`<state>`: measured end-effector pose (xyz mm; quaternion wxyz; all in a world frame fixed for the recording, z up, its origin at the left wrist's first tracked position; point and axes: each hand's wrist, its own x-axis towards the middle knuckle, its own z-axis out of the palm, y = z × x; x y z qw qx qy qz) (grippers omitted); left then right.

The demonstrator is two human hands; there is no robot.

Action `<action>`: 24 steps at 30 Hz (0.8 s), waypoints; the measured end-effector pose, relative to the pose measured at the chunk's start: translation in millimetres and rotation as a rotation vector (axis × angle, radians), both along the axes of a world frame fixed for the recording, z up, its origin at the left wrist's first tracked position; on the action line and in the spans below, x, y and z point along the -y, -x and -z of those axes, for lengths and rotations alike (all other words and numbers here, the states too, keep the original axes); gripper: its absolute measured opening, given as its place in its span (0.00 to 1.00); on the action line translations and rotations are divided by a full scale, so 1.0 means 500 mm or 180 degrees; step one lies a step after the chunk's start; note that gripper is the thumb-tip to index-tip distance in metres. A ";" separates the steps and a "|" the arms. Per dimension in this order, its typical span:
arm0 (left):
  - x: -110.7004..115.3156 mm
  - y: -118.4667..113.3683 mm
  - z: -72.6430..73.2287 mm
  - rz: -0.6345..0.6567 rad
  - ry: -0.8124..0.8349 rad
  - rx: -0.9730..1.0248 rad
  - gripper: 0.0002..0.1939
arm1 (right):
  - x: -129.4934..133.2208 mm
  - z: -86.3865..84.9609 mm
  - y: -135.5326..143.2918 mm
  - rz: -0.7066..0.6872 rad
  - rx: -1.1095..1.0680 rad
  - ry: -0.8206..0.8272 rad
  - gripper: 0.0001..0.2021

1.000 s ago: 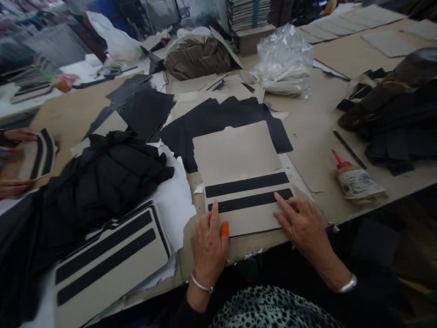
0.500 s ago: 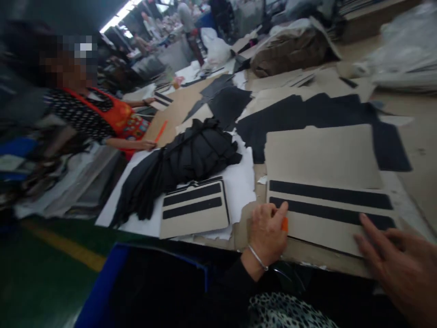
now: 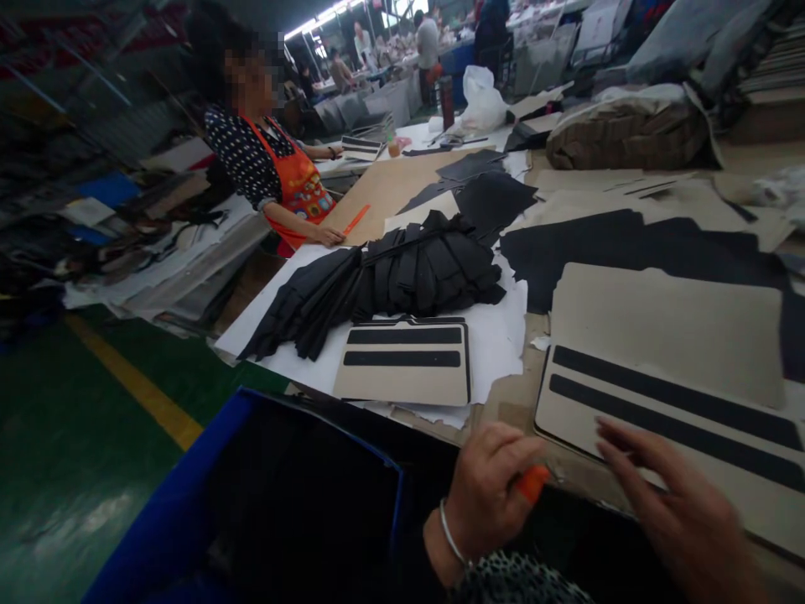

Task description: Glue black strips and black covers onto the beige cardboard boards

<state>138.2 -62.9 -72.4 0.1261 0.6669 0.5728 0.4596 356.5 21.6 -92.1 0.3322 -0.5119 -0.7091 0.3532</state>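
My left hand (image 3: 494, 486), with a bracelet at its wrist, is closed around a small orange-handled tool (image 3: 533, 483) just off the table's front edge. My right hand (image 3: 672, 495) is spread and slightly blurred over the lower part of a beige panel (image 3: 635, 424) with two black strips. Nothing shows between its fingers. A plain beige sheet (image 3: 667, 327) lies behind those strips. To the left, a stack of smaller striped beige panels (image 3: 402, 377) rests on white paper, in front of a bundle of black strips (image 3: 428, 268).
Across the table on the left, a person in an orange apron (image 3: 302, 184) has a hand by an orange tool (image 3: 356, 220). Below the front edge stands a blue-rimmed bin (image 3: 169, 503). Black sheets (image 3: 584, 243) and a brown bundle (image 3: 629, 126) lie farther back.
The view has swung left. My left hand has come away from the striped panel toward me, still holding the orange tool. My right hand has moved left relative to the panel.
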 end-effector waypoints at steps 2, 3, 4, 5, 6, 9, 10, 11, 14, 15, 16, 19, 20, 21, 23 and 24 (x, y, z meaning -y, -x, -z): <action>0.049 0.060 0.001 -0.0499 -0.0017 -0.0014 0.13 | 0.029 -0.032 0.104 -0.0435 -0.0704 0.1245 0.22; 0.069 0.096 0.003 -0.0847 -0.0024 -0.0133 0.13 | 0.040 -0.042 0.149 -0.0687 -0.0989 0.1828 0.23; 0.085 0.134 0.007 -0.1243 0.0020 -0.0238 0.13 | 0.047 -0.049 0.188 -0.0760 -0.1231 0.2254 0.26; 0.099 0.174 0.011 -0.1654 0.0069 -0.0305 0.12 | 0.053 -0.051 0.219 -0.0795 -0.1417 0.2532 0.27; 0.110 0.213 0.015 -0.2001 0.0105 -0.0329 0.11 | 0.056 -0.050 0.242 -0.0791 -0.1543 0.2706 0.29; 0.132 0.320 0.030 -0.2883 0.0210 -0.0079 0.12 | 0.057 -0.034 0.274 -0.0657 -0.1628 0.2818 0.29; 0.136 0.352 0.034 -0.3139 0.0237 0.0069 0.14 | 0.055 -0.027 0.278 -0.0609 -0.1598 0.2824 0.30; 0.139 0.380 0.038 -0.3362 0.0265 0.0213 0.16 | 0.052 -0.021 0.281 -0.0563 -0.1557 0.2829 0.31; 0.137 0.450 0.050 -0.3656 0.0483 0.0530 0.20 | 0.041 -0.008 0.292 -0.0487 -0.1410 0.2765 0.34; 0.134 0.467 0.053 -0.3616 0.0613 0.0576 0.21 | 0.038 -0.007 0.296 -0.0494 -0.1344 0.2725 0.34; 0.131 0.479 0.056 -0.3522 0.0751 0.0596 0.20 | 0.035 -0.007 0.300 -0.0505 -0.1275 0.2684 0.34; 0.123 0.497 0.061 -0.3169 0.1033 0.0496 0.18 | 0.030 -0.011 0.309 -0.0521 -0.1134 0.2580 0.33; 0.121 0.498 0.061 -0.3093 0.1069 0.0453 0.17 | 0.030 -0.013 0.311 -0.0506 -0.1112 0.2552 0.33; 0.121 0.497 0.060 -0.3049 0.1088 0.0421 0.16 | 0.030 -0.014 0.312 -0.0474 -0.1098 0.2527 0.34; 0.121 0.493 0.055 -0.3052 0.1101 0.0356 0.17 | 0.030 -0.018 0.314 -0.0431 -0.1083 0.2498 0.34; 0.121 0.491 0.052 -0.3077 0.1095 0.0313 0.17 | 0.031 -0.019 0.315 -0.0427 -0.1091 0.2497 0.33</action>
